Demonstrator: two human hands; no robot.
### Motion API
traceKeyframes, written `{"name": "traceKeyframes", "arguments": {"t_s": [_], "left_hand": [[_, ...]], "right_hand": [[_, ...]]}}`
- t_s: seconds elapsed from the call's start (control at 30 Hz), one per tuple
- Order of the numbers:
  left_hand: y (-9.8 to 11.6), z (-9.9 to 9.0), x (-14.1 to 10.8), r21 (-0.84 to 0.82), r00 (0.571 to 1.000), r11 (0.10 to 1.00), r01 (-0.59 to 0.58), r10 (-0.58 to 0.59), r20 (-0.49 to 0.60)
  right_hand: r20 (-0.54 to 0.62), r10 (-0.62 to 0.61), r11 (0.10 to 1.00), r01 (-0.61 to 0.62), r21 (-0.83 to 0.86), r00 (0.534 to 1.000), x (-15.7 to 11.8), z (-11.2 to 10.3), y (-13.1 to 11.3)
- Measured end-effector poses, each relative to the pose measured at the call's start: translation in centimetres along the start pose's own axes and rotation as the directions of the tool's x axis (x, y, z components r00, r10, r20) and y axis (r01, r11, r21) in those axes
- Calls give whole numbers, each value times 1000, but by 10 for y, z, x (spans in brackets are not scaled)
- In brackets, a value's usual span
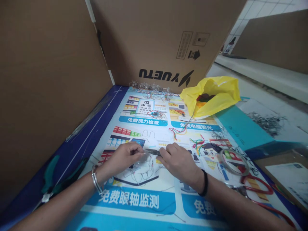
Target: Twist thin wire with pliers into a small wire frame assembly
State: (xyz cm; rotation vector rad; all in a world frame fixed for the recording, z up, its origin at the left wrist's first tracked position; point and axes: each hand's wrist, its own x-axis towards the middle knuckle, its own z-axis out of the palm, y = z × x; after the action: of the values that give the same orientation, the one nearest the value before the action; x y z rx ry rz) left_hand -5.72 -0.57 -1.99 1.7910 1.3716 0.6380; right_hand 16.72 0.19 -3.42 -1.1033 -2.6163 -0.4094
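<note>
Near the middle of the printed poster (168, 179), my left hand (127, 155) is closed in a pinch, with a thin wire piece at its fingertips. My right hand (176, 160) is wrapped round small dark pliers (152, 151), whose tips point left and meet the wire at my left fingertips. The pliers' handles are mostly hidden in my right palm. Below my hands, fine bent wires (144, 170) lie on the poster. Red, green and yellow threads (178, 131) lie beyond my right hand.
Cardboard panels (158, 38) stand at the back and left. A yellow bag (214, 96) sits back right, beside dark wire pieces (266, 123). Right are a wire coil (234, 162) and red-handled pliers (260, 186); teal-handled cutters (50, 175) lie left. Clear wired pieces (151, 86) line the rear edge.
</note>
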Motion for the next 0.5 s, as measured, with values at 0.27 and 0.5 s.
{"name": "traceKeyframes", "arguments": {"t_s": [0.27,0.5], "left_hand": [[2,-3,1,-20,999,999,-37,37,0],[2,-3,-1,-33,999,999,-42,42,-6]], "right_hand": [[-5,11,999,-10,44,1000,1,2,1],[20,-5,997,3,81,1000,2,1,4]]}}
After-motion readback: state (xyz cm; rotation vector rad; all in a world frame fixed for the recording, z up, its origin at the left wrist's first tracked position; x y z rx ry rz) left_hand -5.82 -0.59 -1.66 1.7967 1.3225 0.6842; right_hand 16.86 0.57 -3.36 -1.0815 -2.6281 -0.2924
